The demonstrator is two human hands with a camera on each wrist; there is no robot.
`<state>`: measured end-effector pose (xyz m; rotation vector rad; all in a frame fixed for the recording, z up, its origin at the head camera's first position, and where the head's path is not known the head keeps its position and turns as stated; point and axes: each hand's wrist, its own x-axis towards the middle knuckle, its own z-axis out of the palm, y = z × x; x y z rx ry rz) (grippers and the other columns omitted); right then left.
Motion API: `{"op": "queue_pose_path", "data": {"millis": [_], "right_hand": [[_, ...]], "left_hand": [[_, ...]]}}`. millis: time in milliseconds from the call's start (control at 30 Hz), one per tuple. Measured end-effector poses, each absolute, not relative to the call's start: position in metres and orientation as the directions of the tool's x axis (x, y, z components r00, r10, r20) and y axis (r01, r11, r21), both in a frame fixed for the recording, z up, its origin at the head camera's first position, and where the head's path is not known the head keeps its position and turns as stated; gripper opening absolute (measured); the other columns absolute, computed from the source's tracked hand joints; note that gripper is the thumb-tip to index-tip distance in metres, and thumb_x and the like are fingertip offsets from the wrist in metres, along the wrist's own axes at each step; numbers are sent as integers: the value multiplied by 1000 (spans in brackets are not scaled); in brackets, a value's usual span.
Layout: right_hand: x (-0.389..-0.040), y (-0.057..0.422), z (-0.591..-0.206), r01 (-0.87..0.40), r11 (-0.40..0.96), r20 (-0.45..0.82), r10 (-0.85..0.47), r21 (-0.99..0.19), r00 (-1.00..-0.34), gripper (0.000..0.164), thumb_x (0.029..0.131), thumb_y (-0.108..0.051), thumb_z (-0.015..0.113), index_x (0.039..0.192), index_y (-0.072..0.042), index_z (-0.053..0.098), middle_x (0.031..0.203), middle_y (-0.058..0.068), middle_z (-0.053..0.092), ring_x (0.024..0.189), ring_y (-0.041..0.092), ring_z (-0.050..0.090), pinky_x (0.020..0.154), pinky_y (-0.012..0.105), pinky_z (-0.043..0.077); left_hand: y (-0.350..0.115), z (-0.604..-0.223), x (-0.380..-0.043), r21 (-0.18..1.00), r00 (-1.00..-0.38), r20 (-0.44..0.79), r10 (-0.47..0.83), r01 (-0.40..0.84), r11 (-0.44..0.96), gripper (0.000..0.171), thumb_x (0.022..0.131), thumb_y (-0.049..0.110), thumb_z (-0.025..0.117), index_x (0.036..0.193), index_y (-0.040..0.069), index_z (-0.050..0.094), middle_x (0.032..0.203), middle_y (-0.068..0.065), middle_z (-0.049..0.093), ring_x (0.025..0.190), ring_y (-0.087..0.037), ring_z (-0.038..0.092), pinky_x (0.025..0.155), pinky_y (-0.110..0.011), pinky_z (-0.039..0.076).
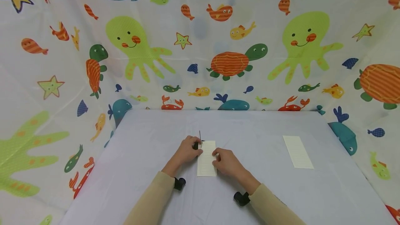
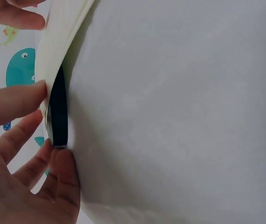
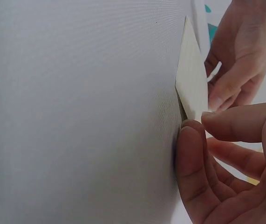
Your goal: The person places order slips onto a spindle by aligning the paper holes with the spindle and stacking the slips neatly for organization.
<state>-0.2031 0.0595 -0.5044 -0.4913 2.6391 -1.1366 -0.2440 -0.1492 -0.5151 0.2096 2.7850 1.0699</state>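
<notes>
A pale cream sheet of lined paper [image 1: 207,164] lies upright in front of me on the white table. At its upper left my left hand [image 1: 186,151] pinches a black object [image 2: 59,116], its thumb on the paper's edge. A thin upright metal part [image 1: 200,135] rises from the paper's top left corner; the frames do not clearly show what kind of thing it is. The black object lies partly hidden under the paper in the left wrist view. My right hand [image 1: 229,164] pinches the paper's right edge between thumb and fingers, lifting it slightly in the right wrist view.
A second cream sheet of lined paper [image 1: 298,152] lies flat to the right on the white tablecloth [image 1: 250,127]. A curtain [image 1: 200,51] printed with sea animals hangs behind and along both sides of the table.
</notes>
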Motion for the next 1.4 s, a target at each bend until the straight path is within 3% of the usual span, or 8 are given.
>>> {"op": "queue_pose_path", "data": {"millis": [300,633,1033,1400], "right_hand": [[-196,74,-500,-199,668,-88,-370,-717,-925,23,91,-5,69,114,0,67,78,1,60,66,15,53,60,31,46],[-192,95,-498,-235,685,-42,-361,-690,-932,17,90,-4,70,108,-3,70,73,-2,58,62,12,50,57,28,45],[-188,120,-488,-292,746,5,-362,-598,-932,14,90,-5,73,104,-5,71,75,-6,56,66,10,49,62,28,45],[-188,147,-474,-237,816,-68,-319,-527,-945,19,91,-7,73,110,-5,71,84,-2,60,75,15,53,69,32,50]], "left_hand": [[-143,-512,-241,665,-979,-134,155,27,747,32,91,19,74,121,9,65,134,-16,54,123,-35,50,106,-52,42],[-143,-512,-239,680,-983,-115,142,26,733,31,90,16,75,118,8,66,133,-16,55,123,-35,50,106,-52,42],[-142,-512,-236,687,-984,-110,137,24,726,31,90,16,74,119,8,66,132,-15,55,123,-34,49,106,-52,41],[-142,-513,-232,683,-984,-120,131,14,730,32,91,17,74,121,8,65,134,-16,54,122,-34,49,106,-53,42]]}}
